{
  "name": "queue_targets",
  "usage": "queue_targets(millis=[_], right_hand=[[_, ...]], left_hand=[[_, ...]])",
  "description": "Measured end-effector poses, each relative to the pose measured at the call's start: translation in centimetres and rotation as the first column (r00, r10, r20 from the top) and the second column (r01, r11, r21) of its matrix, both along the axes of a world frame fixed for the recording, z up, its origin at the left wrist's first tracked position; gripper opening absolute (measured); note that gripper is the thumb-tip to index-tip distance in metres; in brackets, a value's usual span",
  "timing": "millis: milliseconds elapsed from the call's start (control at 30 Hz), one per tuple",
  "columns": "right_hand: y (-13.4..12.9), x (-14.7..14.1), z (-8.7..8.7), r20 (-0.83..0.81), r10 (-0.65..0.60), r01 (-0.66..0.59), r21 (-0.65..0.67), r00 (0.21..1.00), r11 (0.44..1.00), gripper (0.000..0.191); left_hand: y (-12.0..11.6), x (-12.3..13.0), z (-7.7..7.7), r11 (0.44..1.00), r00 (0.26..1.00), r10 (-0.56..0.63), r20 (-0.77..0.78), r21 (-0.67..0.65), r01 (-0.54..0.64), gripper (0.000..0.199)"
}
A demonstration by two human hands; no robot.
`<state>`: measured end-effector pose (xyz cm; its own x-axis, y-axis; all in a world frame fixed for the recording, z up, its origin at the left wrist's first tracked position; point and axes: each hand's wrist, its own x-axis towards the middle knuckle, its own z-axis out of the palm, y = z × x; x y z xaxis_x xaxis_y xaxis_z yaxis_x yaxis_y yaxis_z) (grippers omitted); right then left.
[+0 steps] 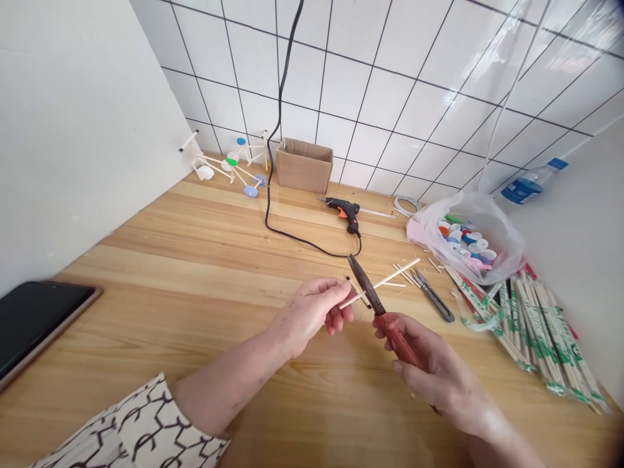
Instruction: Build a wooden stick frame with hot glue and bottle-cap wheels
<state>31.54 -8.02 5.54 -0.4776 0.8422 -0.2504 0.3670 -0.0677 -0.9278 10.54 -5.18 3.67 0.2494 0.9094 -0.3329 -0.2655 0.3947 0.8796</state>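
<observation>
My left hand point(312, 309) pinches a thin wooden stick point(380, 283) between thumb and fingers, and a shorter dark-tipped piece of stick point(357, 290) shows by the fingertips. My right hand point(439, 370) is closed around the handle of a red-handled cutting tool point(394, 338). Its dark metal jaws point(365, 284) point up and cross the stick close to my left fingertips. Whether the stick sits inside the jaws is hard to tell from this angle. A few wood slivers lie on the counter under my hands.
A wooden counter point(195, 273) meets white tiled walls. On it are a black hot glue gun point(344, 213) with its cord point(297, 237), a cardboard box point(305, 166), stick-and-cap wheeled models point(227, 162), steel-handled scissors point(433, 296), a plastic bag of bottle caps point(463, 237), wrapped chopsticks point(529, 331) and a phone point(34, 325).
</observation>
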Motion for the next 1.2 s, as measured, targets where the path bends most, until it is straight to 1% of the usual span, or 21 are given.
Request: queue_targets(millis=[200, 533, 767, 1000, 1100, 1200], right_hand=[[-0.15, -0.15, -0.02, 0.054, 0.038, -0.041, 0.06, 0.998, 0.997, 0.033], [-0.07, -0.65, 0.15, 0.104, 0.054, -0.063, 0.088, 0.993, 0.994, 0.036], [-0.28, -0.55, 0.05, 0.062, 0.057, -0.06, 0.048, 0.996, 0.997, 0.032], [-0.16, -0.61, 0.31, 0.032, 0.051, -0.052, 0.023, 0.998, 0.998, 0.033], [-0.22, -0.5, 0.11, 0.027, 0.049, -0.05, 0.036, 0.998, 0.998, 0.033], [-0.31, -0.51, -0.26, 0.036, 0.039, -0.042, 0.075, 0.999, 0.996, 0.034]], left_hand=[[-0.09, 0.06, 0.18, 1.0, 0.999, -0.024, -0.032, 0.01, 0.025, 0.029], [-0.22, 0.15, -0.64, 0.997, 0.993, -0.062, -0.098, 0.048, 0.067, 0.02], [-0.27, 0.1, -0.23, 0.993, 0.987, -0.043, -0.157, 0.099, 0.059, 0.018], [-0.3, 0.09, -0.34, 0.991, 0.985, -0.054, -0.161, 0.116, 0.074, 0.019], [-0.29, 0.12, -0.39, 0.99, 0.986, -0.051, -0.159, 0.12, 0.07, 0.019], [-0.27, 0.13, -0.35, 0.99, 0.986, -0.049, -0.156, 0.122, 0.068, 0.019]])
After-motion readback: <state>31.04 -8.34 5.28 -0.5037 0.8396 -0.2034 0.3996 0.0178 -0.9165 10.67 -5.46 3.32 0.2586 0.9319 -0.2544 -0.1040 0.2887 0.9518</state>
